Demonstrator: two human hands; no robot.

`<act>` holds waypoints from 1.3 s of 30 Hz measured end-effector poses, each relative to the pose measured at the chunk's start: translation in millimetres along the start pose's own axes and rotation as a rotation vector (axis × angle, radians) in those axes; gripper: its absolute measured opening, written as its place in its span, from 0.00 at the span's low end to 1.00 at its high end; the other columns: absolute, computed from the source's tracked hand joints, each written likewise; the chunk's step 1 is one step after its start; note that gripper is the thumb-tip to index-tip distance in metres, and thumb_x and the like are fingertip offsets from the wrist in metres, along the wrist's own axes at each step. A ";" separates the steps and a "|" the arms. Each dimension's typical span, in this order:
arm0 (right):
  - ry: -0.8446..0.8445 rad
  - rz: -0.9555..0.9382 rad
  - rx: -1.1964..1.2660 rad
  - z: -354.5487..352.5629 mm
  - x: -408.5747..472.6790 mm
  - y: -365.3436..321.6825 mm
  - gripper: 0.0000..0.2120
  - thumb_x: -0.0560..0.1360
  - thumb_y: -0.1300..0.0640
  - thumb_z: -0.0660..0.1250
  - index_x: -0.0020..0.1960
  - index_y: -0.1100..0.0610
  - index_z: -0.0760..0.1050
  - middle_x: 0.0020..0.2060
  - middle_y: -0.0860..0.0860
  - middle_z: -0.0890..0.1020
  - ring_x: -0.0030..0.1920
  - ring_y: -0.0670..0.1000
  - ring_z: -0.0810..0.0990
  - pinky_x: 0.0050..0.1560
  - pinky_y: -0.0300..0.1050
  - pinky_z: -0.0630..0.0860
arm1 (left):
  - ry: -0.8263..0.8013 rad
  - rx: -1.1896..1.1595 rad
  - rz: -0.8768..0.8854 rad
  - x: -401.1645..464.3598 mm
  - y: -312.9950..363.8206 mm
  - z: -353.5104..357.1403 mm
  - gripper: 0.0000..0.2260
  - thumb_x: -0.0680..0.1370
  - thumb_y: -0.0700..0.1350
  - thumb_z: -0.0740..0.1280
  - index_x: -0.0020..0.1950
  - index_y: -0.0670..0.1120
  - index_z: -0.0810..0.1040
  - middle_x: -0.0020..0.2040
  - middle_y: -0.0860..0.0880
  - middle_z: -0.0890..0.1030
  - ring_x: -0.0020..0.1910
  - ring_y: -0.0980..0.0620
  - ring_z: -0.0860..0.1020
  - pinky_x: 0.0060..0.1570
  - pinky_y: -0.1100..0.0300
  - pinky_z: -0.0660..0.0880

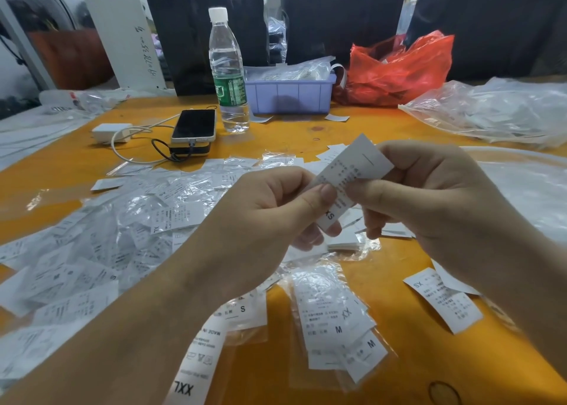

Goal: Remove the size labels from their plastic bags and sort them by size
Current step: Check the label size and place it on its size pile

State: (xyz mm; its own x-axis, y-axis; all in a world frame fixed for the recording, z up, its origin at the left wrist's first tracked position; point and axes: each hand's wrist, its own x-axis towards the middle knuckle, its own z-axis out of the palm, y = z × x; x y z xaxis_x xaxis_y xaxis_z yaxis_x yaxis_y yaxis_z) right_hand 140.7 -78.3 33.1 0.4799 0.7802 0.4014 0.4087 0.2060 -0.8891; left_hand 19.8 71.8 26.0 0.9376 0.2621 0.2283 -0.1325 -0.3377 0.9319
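Note:
Both hands hold one white size label (352,171) marked XS above the middle of the orange table (306,131). My left hand (276,217) pinches its lower part with thumb and fingers. My right hand (429,196) pinches its upper right part. A heap of bagged labels (129,229) in clear plastic covers the left of the table. Loose labels lie near me: an XXL strip (196,364), an S label (245,309), M labels (340,325) in a bag, and an XS label (441,297) at the right.
A water bottle (228,70), a phone (194,126) on a power bank with cable and charger (112,132) stand at the back left. A purple tray (290,93), a red plastic bag (399,67) and clear bags (497,113) lie along the back and right.

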 end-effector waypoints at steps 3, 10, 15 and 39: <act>0.108 0.001 0.031 -1.3 0.9 -1.4 0.04 0.72 0.58 0.69 0.41 0.57 0.82 0.34 0.54 0.83 0.30 0.49 0.76 0.32 0.45 0.78 | 0.015 -0.041 -0.004 -0.4 0.4 -0.6 0.10 0.75 0.52 0.65 0.47 0.49 0.82 0.38 0.49 0.84 0.37 0.51 0.82 0.37 0.63 0.79; 0.068 0.028 0.026 9.3 -3.6 -0.8 0.04 0.70 0.56 0.71 0.42 0.56 0.82 0.33 0.52 0.82 0.31 0.49 0.78 0.33 0.41 0.77 | 0.012 -0.067 -0.013 -1.1 1.1 -1.2 0.11 0.74 0.53 0.66 0.47 0.48 0.83 0.38 0.50 0.84 0.39 0.54 0.83 0.36 0.64 0.78; 0.192 -0.009 0.013 2.6 -2.4 -0.9 0.02 0.70 0.59 0.71 0.41 0.56 0.82 0.33 0.53 0.82 0.32 0.51 0.78 0.33 0.45 0.79 | 0.010 -0.058 -0.002 -1.2 1.9 -0.7 0.11 0.74 0.53 0.66 0.48 0.49 0.82 0.38 0.51 0.84 0.37 0.57 0.82 0.35 0.67 0.76; 0.219 -0.016 -0.175 5.5 -3.0 2.9 0.00 0.71 0.56 0.73 0.42 0.51 0.82 0.33 0.51 0.83 0.33 0.48 0.80 0.33 0.42 0.79 | 0.191 0.430 -0.063 -0.9 0.5 -11.0 0.06 0.76 0.54 0.69 0.42 0.53 0.80 0.38 0.56 0.82 0.37 0.60 0.79 0.31 0.70 0.72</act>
State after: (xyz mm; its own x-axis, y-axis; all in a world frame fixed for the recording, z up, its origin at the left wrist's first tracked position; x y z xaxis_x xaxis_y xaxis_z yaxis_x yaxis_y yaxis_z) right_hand 136.2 -76.7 28.1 0.6207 0.6278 0.4697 0.5362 0.0971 -0.8385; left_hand 15.3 81.3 29.3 0.8584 0.4420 0.2602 0.1055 -0.6487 0.7537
